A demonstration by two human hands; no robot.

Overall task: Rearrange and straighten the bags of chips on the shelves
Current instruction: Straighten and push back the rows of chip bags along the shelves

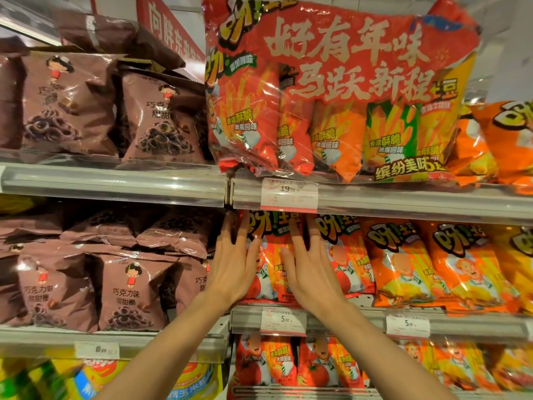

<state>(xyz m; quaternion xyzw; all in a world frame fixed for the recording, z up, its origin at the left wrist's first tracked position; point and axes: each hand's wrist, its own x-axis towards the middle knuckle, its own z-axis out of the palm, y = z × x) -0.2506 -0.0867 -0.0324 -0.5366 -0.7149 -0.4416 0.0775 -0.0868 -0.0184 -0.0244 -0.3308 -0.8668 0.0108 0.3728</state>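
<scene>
While both hands, left hand (236, 264) and right hand (310, 267), lie flat with released grip on the red chip bags (269, 272) at the middle shelf (461, 320) front, uneven pushing could topple them sideways.

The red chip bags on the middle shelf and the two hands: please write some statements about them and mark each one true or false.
1. Both hands, left hand and right hand, lie flat with open fingers on the red chip bags. True.
2. The large multipack stands on the shelf below the hands. False: it stands on the shelf above them.
3. The brown bags are left of the hands. True.
4. The price tag above the hands reads 5.90. False: it reads 19.90.
</scene>
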